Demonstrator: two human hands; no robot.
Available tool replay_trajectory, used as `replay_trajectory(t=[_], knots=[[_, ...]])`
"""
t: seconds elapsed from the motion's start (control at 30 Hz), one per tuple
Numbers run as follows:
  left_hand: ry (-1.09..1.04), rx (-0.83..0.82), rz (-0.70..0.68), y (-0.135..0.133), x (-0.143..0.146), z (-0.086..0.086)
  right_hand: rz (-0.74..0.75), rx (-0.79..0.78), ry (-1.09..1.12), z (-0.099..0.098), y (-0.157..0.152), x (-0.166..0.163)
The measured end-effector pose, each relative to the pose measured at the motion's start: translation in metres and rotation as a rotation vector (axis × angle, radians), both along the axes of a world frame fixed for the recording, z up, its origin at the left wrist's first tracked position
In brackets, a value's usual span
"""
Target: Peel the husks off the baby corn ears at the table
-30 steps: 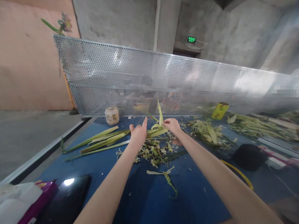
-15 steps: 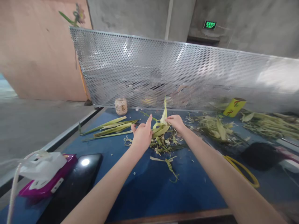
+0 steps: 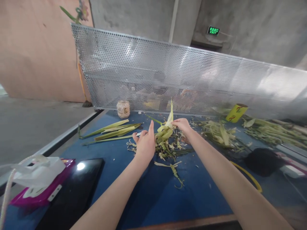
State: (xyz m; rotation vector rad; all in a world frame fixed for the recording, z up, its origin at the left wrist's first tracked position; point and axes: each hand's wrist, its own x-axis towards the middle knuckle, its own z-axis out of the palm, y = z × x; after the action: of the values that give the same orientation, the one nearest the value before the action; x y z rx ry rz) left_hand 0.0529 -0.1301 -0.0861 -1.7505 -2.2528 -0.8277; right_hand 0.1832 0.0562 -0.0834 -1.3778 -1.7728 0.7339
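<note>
Between my hands is a folded pale green leaf [image 3: 164, 133], husk-like, with a pointed tip standing up. My right hand [image 3: 182, 125] pinches it near the base of the tip. My left hand [image 3: 145, 143] is at its other side, index finger raised and the other fingers curled; its grip on the leaf is partly hidden behind the hand. Under the leaf lies a heap of small twisted, knotted leaf pieces [image 3: 165, 151]. One knotted piece [image 3: 174, 171] lies apart, nearer to me. Long leaf strips [image 3: 115, 131] rest left of my left hand.
Along the back of the blue table [image 3: 144, 198] runs a perforated metal screen [image 3: 134, 70], with a jar [image 3: 123, 109] before it. At left are a dark tablet-like slab [image 3: 74, 188] and a purple power strip [image 3: 43, 191]. Leaf piles [image 3: 220, 132] and a yellow can [image 3: 236, 112] are at right.
The leaf between my hands has been folded over into a rounder loop, its tip still upright. My hands have hardly moved; the view has shifted slightly.
</note>
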Motion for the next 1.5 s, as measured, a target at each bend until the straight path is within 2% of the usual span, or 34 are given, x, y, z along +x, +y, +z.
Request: replay_trajectory(t=[0.13,0.3,0.57,0.67,0.77,0.9,1.0,1.23,1.5], knots=[[-0.045,0.123,-0.034,-0.004,0.001,0.005,-0.004,-0.014,-0.001,-0.004,0.000,0.001],[0.058,-0.011,-0.196,-0.007,0.005,0.002,-0.005,-0.044,0.021,-0.005,-0.002,0.002],[0.161,-0.063,-0.200,-0.004,0.010,-0.009,0.010,-0.080,0.053,-0.006,-0.002,0.000],[0.082,-0.080,-0.198,-0.002,0.006,-0.007,0.012,-0.078,0.046,-0.005,-0.002,0.001],[-0.094,-0.047,-0.190,-0.003,-0.003,0.002,0.010,-0.069,0.031,-0.004,-0.003,0.002],[-0.340,0.094,-0.052,-0.005,-0.017,0.018,0.003,-0.066,0.023,-0.004,-0.004,0.002],[-0.406,0.090,0.004,-0.006,-0.021,0.020,0.009,-0.068,0.022,-0.005,-0.003,0.002],[-0.189,-0.017,-0.132,-0.004,-0.009,0.004,0.017,-0.076,0.015,-0.004,-0.002,0.003],[-0.123,-0.090,-0.119,-0.005,-0.006,0.005,0.033,-0.145,-0.022,-0.004,-0.001,0.005]])
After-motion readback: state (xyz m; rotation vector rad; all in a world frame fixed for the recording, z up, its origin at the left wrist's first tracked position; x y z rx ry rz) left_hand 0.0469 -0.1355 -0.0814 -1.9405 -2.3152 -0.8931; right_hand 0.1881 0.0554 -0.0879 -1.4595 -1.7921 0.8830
